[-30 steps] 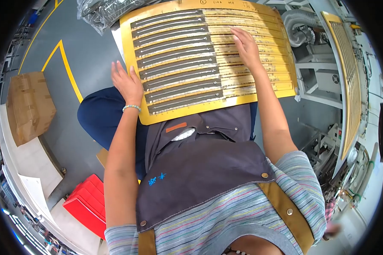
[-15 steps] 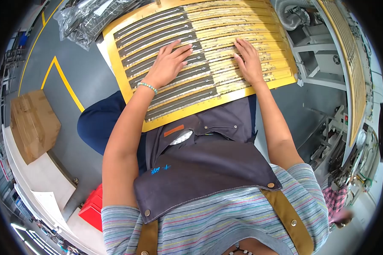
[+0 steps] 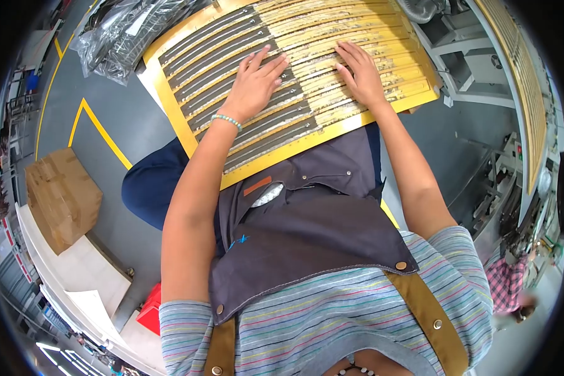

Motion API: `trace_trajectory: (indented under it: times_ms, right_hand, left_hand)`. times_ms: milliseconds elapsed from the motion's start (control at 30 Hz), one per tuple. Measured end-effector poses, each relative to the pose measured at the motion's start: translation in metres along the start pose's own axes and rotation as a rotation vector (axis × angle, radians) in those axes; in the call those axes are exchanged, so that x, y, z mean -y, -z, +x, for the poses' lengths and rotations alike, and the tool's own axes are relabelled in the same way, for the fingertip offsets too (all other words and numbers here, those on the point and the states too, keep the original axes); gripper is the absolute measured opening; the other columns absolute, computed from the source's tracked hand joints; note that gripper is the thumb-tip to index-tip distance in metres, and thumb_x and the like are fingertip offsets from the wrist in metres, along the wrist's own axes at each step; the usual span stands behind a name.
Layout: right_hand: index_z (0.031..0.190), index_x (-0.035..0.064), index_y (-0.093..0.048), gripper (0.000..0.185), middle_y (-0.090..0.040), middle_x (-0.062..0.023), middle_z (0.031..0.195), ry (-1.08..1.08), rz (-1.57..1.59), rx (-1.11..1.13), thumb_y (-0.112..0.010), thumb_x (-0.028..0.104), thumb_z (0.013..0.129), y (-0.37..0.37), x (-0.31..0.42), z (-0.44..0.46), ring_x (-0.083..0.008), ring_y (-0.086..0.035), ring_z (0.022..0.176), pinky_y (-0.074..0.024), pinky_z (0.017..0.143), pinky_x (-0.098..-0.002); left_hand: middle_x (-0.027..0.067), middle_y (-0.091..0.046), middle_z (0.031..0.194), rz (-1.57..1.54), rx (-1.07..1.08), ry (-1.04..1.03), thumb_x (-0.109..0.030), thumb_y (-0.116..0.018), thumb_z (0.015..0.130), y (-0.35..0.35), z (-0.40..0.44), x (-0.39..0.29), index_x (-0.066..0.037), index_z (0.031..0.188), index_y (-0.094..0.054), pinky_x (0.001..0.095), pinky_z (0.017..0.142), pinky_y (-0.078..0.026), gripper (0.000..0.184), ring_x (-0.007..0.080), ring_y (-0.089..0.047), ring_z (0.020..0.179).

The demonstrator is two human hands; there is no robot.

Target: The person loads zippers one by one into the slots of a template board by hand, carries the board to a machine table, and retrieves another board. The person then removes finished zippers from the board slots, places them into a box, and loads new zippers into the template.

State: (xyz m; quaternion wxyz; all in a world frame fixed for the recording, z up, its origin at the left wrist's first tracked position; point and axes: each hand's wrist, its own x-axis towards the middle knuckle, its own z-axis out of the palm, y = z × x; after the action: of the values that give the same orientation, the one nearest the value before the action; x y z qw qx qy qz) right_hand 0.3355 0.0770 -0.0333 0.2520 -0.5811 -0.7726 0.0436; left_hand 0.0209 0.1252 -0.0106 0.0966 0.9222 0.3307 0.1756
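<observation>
A yellow slotted board [image 3: 188,135] lies tilted in front of my apron, its near edge over my lap. Dark strips [image 3: 200,62], each with a thin pale line along it, fill the slots on its left half; the right half shows bare yellow slots with worn, whitish marks. My left hand [image 3: 254,84], with a beaded bracelet on the wrist, rests palm down on the dark strips, fingers spread. On the yellow right half lies my right hand [image 3: 362,75], flat with its fingers apart. Neither hand holds anything.
Plastic-wrapped dark goods [image 3: 122,41] lie beyond the board's left corner. A cardboard box [image 3: 62,197] and a red bin [image 3: 150,310] are at left. On the right stand a white metal frame [image 3: 482,103] and another slotted board [image 3: 520,81]. A person in a checked shirt [image 3: 506,283] is at lower right.
My left hand has moved from the board's left edge onto the dark strips. The board appears turned and shifted slightly left in view. My right hand has moved slightly down and stays on the board.
</observation>
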Motion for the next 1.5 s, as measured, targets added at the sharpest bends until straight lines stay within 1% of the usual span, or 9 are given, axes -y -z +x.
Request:
trace_trajectory:
  times_ms: [267, 500, 667, 767, 967, 1267, 1400, 1467, 1500]
  right_hand:
    - [0.139, 0.0084, -0.061, 0.044, -0.056, -0.0087, 0.149, -0.011, -0.018, -0.027, -0.059, 0.033, 0.102, 0.001, 0.001, 0.002, -0.03, -0.045, 0.143, -0.0337, 0.12, -0.0443]
    - [0.14, 0.0087, -0.061, 0.046, -0.056, -0.0086, 0.149, -0.013, -0.026, -0.041, -0.058, 0.035, 0.103, -0.002, 0.0, 0.0, -0.0296, -0.045, 0.143, -0.0333, 0.12, -0.0441]
    - [0.144, 0.0113, -0.058, 0.046, -0.053, -0.0074, 0.152, -0.021, -0.042, -0.03, -0.056, 0.036, 0.105, -0.005, -0.002, -0.002, -0.0292, -0.042, 0.146, -0.0328, 0.122, -0.0444]
    - [0.141, 0.0096, -0.061, 0.046, -0.055, -0.008, 0.151, -0.007, -0.022, -0.054, -0.058, 0.034, 0.102, -0.006, -0.005, -0.002, -0.0295, -0.045, 0.144, -0.0335, 0.121, -0.0438]
    - [0.141, 0.0096, -0.06, 0.047, -0.055, -0.0081, 0.151, -0.016, -0.052, -0.05, -0.058, 0.035, 0.102, -0.005, -0.001, -0.001, -0.0297, -0.045, 0.144, -0.0334, 0.121, -0.0435]
    - [0.142, 0.0092, -0.059, 0.048, -0.055, -0.0078, 0.151, -0.027, -0.058, -0.04, -0.058, 0.035, 0.101, -0.007, -0.002, -0.001, -0.0294, -0.044, 0.144, -0.0325, 0.122, -0.043]
    - [0.134, 0.0105, -0.066, 0.04, -0.057, -0.0076, 0.148, -0.007, -0.022, -0.117, -0.063, 0.03, 0.099, -0.006, 0.001, -0.001, -0.0284, -0.047, 0.141, -0.0343, 0.118, -0.0446]
    - [0.128, 0.0109, -0.07, 0.034, -0.06, -0.0071, 0.144, 0.021, -0.007, -0.212, -0.066, 0.026, 0.097, -0.006, 0.009, 0.0, -0.0276, -0.05, 0.137, -0.0357, 0.116, -0.0456]
    - [0.118, 0.011, -0.075, 0.026, -0.067, -0.0057, 0.13, 0.024, 0.076, -0.202, -0.068, 0.021, 0.095, -0.003, 0.02, 0.003, -0.0271, -0.056, 0.127, -0.0364, 0.112, -0.0482]
  left_hand:
    - [0.0003, -0.052, 0.154, -0.093, 0.144, 0.059, -0.017, -0.06, 0.099, 0.032, -0.065, 0.003, -0.015, 0.143, -0.06, 0.0477, 0.119, -0.028, 0.044, 0.0311, -0.036, 0.148]
    - [-0.0001, -0.054, 0.15, -0.003, 0.117, -0.041, -0.022, -0.064, 0.098, 0.008, -0.02, -0.016, -0.016, 0.142, -0.061, 0.0474, 0.118, -0.03, 0.045, 0.0301, -0.038, 0.146]
    - [0.0018, -0.052, 0.152, -0.033, 0.075, 0.018, -0.019, -0.064, 0.098, 0.002, -0.015, -0.03, -0.013, 0.142, -0.061, 0.0483, 0.117, -0.031, 0.044, 0.0312, -0.038, 0.147]
    - [0.0021, -0.055, 0.149, -0.101, -0.027, 0.073, -0.018, -0.065, 0.097, 0.016, -0.035, -0.037, -0.012, 0.135, -0.065, 0.0499, 0.115, -0.032, 0.039, 0.0327, -0.04, 0.145]
    - [0.0016, -0.054, 0.151, -0.043, 0.153, 0.077, -0.015, -0.066, 0.095, 0.04, -0.108, -0.018, -0.013, 0.139, -0.063, 0.0499, 0.115, -0.032, 0.044, 0.0323, -0.038, 0.146]
    - [-0.0008, -0.051, 0.154, -0.011, 0.145, 0.008, -0.028, -0.065, 0.097, 0.013, -0.059, -0.047, -0.014, 0.141, -0.062, 0.049, 0.117, -0.031, 0.046, 0.0306, -0.038, 0.146]
    - [0.0019, -0.054, 0.15, -0.05, 0.109, 0.009, -0.025, -0.066, 0.097, -0.003, -0.033, -0.062, -0.014, 0.141, -0.061, 0.0504, 0.116, -0.03, 0.046, 0.0311, -0.037, 0.147]
    - [0.0037, -0.061, 0.138, -0.098, -0.015, 0.044, -0.023, -0.067, 0.096, 0.0, -0.029, -0.065, -0.012, 0.129, -0.067, 0.0495, 0.112, -0.035, 0.036, 0.0312, -0.045, 0.138]
    - [0.0046, -0.064, 0.132, -0.122, -0.078, 0.061, -0.022, -0.068, 0.095, 0.001, -0.027, -0.066, -0.01, 0.124, -0.071, 0.049, 0.11, -0.037, 0.031, 0.0313, -0.049, 0.134]
